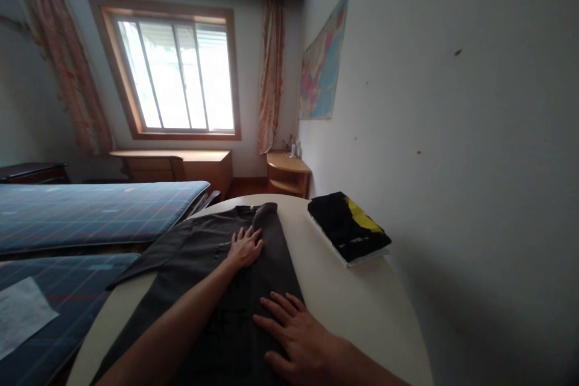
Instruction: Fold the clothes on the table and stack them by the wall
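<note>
A dark grey T-shirt (pixel 181 259) lies spread on a round cream table (pixel 325 289), its collar toward the far edge. Its right side is folded inward, while a sleeve stretches out to the left. My left hand (pixel 245 247) rests flat on the upper part of the shirt near the collar, fingers spread. Lower down, my right hand (pixel 298 341) lies with fingers apart on the shirt's right part, close to its folded edge. Neither hand grips anything. My forearms hide some of the shirt's lower part.
On the table's right side sits a folded black and yellow garment (pixel 348 226) on something white and flat. Blue plaid mattresses (pixel 99 211) stand at left, with a white paper (pixel 25 313) on the nearer one. A wall (pixel 474 163) borders the right.
</note>
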Demonstrator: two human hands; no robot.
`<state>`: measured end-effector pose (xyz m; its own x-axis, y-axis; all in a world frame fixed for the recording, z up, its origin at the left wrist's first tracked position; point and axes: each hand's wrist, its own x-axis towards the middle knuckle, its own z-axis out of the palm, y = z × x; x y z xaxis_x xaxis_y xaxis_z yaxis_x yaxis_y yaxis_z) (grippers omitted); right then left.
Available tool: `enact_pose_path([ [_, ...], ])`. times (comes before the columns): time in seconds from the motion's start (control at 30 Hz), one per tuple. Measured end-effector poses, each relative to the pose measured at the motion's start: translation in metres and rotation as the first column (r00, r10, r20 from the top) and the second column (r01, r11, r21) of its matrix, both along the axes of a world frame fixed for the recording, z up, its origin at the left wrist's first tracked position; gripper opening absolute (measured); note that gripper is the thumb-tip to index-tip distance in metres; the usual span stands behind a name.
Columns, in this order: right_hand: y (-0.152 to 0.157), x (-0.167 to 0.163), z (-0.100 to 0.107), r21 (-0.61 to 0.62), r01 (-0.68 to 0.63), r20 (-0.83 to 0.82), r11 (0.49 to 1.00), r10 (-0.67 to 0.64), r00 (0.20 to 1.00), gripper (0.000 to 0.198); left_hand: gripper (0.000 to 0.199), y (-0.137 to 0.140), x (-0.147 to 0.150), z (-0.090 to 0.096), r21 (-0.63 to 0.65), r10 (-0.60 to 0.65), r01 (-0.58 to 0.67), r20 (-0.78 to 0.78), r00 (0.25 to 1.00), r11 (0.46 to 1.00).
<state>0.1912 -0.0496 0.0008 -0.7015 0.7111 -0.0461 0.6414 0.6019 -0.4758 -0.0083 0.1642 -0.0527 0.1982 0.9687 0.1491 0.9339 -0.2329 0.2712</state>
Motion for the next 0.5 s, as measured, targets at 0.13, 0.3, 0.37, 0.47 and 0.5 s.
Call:
enact_pose_path([
  [0.13,-0.014,0.029,-0.003,-0.026,0.048,0.011,0.999,-0.048,0.999,0.063,0.056,-0.014,0.041,0.005,-0.009,-0.058,0.058,0.012,0.998,0.998],
  [0.3,-0.019,0.043,0.004,-0.011,0.094,-0.003,0.995,-0.094,0.996,0.069,0.058,-0.028,0.065,0.010,0.005,-0.108,0.108,0.029,0.994,0.994],
  [0.37,-0.006,0.039,0.008,0.040,0.149,-0.042,0.988,-0.148,0.988,0.058,0.057,-0.030,0.066,0.011,0.015,-0.101,0.101,0.042,0.994,0.995],
  [0.47,0.031,0.032,0.008,0.126,0.268,-0.088,0.955,-0.258,0.962,0.041,0.055,-0.030,0.064,0.011,0.035,-0.080,0.078,0.061,0.995,0.996],
  [0.5,0.048,0.030,0.007,0.158,0.311,-0.100,0.937,-0.298,0.949,0.038,0.055,-0.030,0.064,0.011,0.043,-0.075,0.073,0.065,0.995,0.996],
])
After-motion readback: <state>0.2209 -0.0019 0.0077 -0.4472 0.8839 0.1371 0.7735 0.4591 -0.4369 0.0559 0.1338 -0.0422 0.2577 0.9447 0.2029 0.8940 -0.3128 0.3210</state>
